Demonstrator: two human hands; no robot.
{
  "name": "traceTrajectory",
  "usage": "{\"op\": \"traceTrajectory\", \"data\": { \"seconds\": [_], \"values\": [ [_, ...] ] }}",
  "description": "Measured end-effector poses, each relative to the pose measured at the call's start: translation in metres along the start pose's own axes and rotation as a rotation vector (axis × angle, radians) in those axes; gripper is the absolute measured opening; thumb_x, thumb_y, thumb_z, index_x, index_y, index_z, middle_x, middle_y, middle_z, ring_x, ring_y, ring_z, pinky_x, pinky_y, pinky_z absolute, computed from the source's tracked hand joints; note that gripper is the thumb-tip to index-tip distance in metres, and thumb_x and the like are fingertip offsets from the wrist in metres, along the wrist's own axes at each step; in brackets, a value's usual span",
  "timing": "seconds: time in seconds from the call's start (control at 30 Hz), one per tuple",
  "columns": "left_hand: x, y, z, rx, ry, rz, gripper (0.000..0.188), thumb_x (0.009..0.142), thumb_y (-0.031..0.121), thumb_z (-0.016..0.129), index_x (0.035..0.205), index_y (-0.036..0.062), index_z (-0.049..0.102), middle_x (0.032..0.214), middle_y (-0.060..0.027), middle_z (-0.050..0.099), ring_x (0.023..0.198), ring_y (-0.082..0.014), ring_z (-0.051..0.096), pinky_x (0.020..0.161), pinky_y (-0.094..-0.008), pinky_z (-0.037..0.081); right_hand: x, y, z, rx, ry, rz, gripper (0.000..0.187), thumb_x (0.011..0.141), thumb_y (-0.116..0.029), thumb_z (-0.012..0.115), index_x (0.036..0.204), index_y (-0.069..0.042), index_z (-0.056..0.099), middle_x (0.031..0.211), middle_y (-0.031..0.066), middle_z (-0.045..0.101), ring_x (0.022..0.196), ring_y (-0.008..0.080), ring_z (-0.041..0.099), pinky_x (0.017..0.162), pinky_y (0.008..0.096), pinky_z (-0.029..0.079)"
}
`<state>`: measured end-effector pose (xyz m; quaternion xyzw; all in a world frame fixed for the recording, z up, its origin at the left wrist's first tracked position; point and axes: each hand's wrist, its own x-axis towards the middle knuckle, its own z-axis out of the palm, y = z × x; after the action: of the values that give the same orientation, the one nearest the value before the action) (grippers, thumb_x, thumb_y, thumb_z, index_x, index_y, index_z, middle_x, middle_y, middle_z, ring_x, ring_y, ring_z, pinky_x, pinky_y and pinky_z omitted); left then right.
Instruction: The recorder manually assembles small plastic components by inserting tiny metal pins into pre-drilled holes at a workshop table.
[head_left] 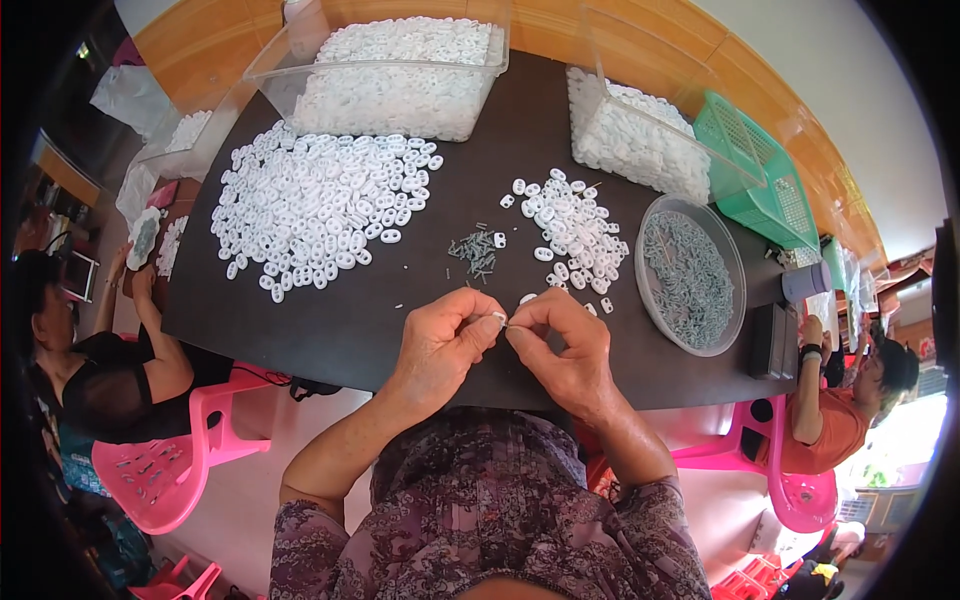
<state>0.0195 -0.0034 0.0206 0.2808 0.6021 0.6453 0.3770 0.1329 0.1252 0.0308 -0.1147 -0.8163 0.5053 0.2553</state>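
Above the near edge of the dark table, my two hands meet fingertip to fingertip. My left hand is closed, pinching a small white plastic piece between thumb and forefinger. Against it, the thumb and forefinger of my right hand press together; a tiny thin thing shows at their tips, too small to make out. Just beyond lies a small heap of grey screws. Behind my right hand is a loose pile of white pieces. A larger pile of oval two-hole white pieces spreads to the left.
A round dish of grey screws stands at right, beside a black box and a grey-purple cup. Clear bins of white pieces and a green basket line the back. People sit left and right.
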Motion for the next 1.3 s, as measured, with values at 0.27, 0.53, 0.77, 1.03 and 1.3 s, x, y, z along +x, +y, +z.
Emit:
{"op": "traceTrajectory", "data": {
  "seconds": [0.27,0.53,0.77,1.03,1.3],
  "values": [
    [-0.005,-0.012,0.006,0.134,0.121,0.165,0.009,0.091,0.008,0.060,0.088,-0.0004,0.061,0.077,-0.0001,0.057,0.063,-0.0052,0.048,0.055,-0.0212,0.042,-0.001,0.002,0.005,0.049,0.001,0.056,0.005,0.077,0.004,0.065,0.079,0.001,0.062,0.076,0.0029,0.058,0.065,0.0086,0.051,0.059,0.0233,0.042],
    [-0.012,-0.014,0.009,-0.136,0.182,0.099,0.010,0.091,0.005,0.059,0.095,-0.0031,0.063,0.079,-0.0015,0.058,0.066,-0.0063,0.053,0.055,-0.0203,0.045,-0.005,0.005,0.015,0.162,0.024,0.174,0.003,0.082,0.003,0.062,0.084,0.001,0.063,0.079,0.0006,0.058,0.069,0.0049,0.050,0.059,0.0202,0.038],
    [-0.012,-0.016,0.003,0.107,0.197,0.317,0.014,0.090,0.000,0.059,0.102,-0.0010,0.065,0.076,-0.0041,0.058,0.062,-0.0089,0.055,0.053,-0.0217,0.046,-0.002,0.005,0.018,0.198,0.003,0.152,0.003,0.082,0.004,0.061,0.084,0.002,0.062,0.078,0.0006,0.058,0.069,0.0048,0.049,0.058,0.0198,0.038],
    [-0.014,-0.026,0.008,0.251,0.272,0.430,0.012,0.088,-0.002,0.059,0.099,-0.0020,0.065,0.073,-0.0047,0.057,0.058,-0.0092,0.054,0.051,-0.0221,0.045,-0.003,0.009,0.022,0.178,-0.034,0.175,0.004,0.084,0.002,0.059,0.083,0.002,0.062,0.078,0.0015,0.058,0.068,0.0057,0.050,0.060,0.0201,0.039],
    [-0.017,-0.022,0.007,-0.118,0.273,0.150,0.012,0.090,0.001,0.058,0.098,-0.0036,0.066,0.081,-0.0040,0.061,0.063,-0.0073,0.055,0.053,-0.0201,0.045,-0.003,0.012,0.020,0.266,-0.061,0.198,0.007,0.090,-0.002,0.058,0.090,0.004,0.062,0.086,0.0036,0.061,0.079,0.0075,0.054,0.071,0.0209,0.044]
  ]
}}
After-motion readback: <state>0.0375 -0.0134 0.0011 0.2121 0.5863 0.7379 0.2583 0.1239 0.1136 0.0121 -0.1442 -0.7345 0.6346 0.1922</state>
